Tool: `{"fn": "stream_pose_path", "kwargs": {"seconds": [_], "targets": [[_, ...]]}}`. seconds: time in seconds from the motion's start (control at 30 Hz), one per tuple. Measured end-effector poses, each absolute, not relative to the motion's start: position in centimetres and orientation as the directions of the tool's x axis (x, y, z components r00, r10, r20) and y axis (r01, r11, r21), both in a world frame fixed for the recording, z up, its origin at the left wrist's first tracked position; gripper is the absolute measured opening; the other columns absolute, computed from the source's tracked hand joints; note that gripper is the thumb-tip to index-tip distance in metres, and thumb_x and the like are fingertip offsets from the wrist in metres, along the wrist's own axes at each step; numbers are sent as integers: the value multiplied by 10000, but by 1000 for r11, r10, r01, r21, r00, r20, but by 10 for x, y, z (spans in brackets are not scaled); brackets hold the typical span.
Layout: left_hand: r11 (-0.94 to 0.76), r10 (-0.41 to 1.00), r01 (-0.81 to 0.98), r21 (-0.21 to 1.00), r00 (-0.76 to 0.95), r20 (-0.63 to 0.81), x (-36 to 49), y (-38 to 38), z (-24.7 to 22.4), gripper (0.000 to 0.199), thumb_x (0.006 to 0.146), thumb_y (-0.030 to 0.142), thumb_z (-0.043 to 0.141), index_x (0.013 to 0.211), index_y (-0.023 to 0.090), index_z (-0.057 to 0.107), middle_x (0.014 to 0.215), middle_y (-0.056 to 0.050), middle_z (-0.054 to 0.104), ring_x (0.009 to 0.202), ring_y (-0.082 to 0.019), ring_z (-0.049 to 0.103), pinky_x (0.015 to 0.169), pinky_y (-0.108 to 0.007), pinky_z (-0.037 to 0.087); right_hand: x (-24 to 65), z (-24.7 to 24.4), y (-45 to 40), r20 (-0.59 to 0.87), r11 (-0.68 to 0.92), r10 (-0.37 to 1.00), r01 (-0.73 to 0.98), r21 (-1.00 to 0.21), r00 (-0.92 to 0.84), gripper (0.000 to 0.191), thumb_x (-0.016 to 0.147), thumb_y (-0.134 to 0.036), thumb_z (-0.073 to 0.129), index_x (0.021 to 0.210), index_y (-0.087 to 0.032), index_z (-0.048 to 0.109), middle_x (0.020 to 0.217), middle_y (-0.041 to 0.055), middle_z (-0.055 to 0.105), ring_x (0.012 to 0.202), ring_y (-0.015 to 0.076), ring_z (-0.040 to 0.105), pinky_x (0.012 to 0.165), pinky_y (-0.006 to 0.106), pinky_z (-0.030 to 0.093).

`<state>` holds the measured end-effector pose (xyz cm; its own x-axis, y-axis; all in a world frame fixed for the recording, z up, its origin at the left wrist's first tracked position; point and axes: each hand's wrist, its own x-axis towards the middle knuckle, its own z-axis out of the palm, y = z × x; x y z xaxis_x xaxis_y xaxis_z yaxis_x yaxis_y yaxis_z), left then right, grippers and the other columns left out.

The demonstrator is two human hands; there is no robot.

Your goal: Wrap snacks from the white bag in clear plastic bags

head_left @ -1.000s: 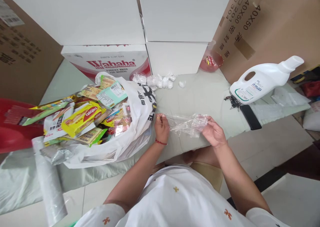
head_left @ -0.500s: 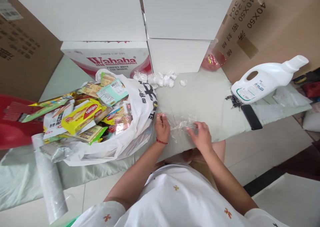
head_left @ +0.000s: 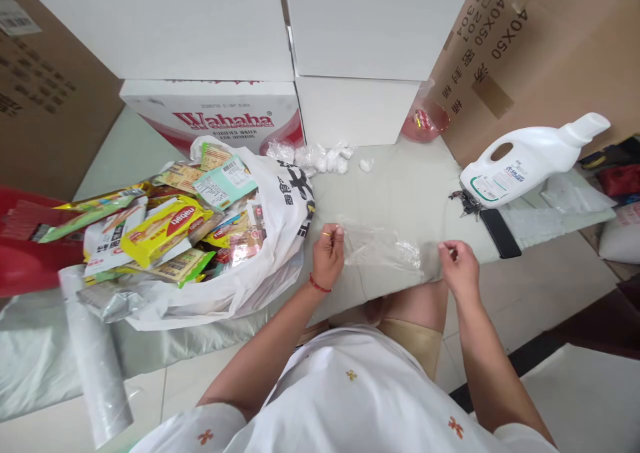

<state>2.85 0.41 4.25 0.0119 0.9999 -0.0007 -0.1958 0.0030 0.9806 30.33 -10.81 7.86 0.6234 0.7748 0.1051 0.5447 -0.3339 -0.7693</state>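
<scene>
A crumpled clear plastic bag (head_left: 383,248) stretches sideways low over the cloth-covered surface. My left hand (head_left: 327,258) is closed, pinching the bag's left end between thumb and fingers. At the opposite end my right hand (head_left: 461,271) is also closed in a pinch, with the thin film reaching to its fingertips. Just left of my left hand stands a white carrier bag (head_left: 273,240), its mouth wide and full of packaged snacks, among them a yellow biscuit packet (head_left: 163,232).
Behind my hands lie several knotted plastic bundles (head_left: 325,158) before white boxes. At right are a white detergent bottle (head_left: 530,160), keys (head_left: 465,203) and a black phone (head_left: 501,233). A plastic film roll (head_left: 97,366) overhangs the front edge at left, near a red basin (head_left: 30,266).
My right hand has moved to the right, away from my left. The clear bag, bunched before, is now drawn out longer between them. My left hand has barely shifted.
</scene>
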Motion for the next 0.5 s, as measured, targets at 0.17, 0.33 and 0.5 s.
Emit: {"fn": "stream_pose_path", "kwargs": {"seconds": [0.17, 0.33, 0.5], "targets": [[-64, 915, -141, 988, 387, 115, 42, -5, 81, 308, 914, 493, 648, 823, 202, 612, 598, 51, 400, 526, -92, 337, 503, -210, 314, 259, 123, -51, 123, 92, 992, 603, -792, 9, 677, 715, -484, 823, 1317, -267, 604, 1217, 87, 676, 1213, 283, 542, 1043, 441, 423], [204, 913, -392, 897, 408, -29, 29, -1, 90, 421, 876, 618, 636, 1038, 230, 625, 755, 5, 588, 523, -96, 458, 483, -220, 371, 230, 121, -23, -220, -151, 947, 278, -949, -236, 314, 803, -516, 740, 856, -208, 707, 655, -23, 618, 612, 144, 562, 624, 287, 481], [367, 882, -529, 766, 459, -105, 0, -16, 48, 745, 760, 744, 678, 1295, 231, 605, 1298, -139, 609, 1146, -244, 608, 930, -374, 509, 229, 103, -31, -355, -285, 926, -377, -881, 129, 373, 662, -441, 885, 791, -205, 626, 560, -66, 539, 451, 84, 470, 360, 184, 299]]}}
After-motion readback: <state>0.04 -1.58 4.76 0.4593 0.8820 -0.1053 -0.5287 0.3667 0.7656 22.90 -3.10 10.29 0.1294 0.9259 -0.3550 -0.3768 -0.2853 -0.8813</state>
